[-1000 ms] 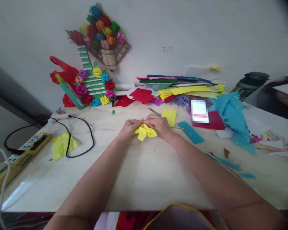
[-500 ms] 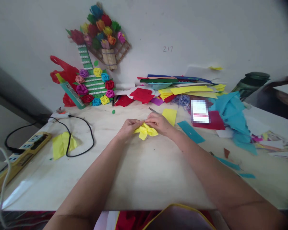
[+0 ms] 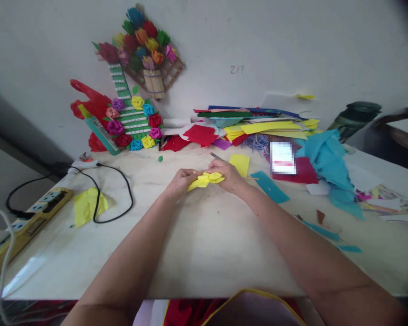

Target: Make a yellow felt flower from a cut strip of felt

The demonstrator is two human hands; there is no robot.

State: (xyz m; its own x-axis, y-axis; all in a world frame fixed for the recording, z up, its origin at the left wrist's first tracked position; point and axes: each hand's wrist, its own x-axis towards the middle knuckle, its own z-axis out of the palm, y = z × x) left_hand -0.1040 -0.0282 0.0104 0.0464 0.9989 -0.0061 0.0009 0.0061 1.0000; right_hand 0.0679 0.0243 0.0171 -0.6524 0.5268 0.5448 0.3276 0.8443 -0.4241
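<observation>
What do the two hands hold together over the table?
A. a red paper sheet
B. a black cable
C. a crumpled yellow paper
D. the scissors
C: the left hand and the right hand both pinch the crumpled yellow paper between them.
</observation>
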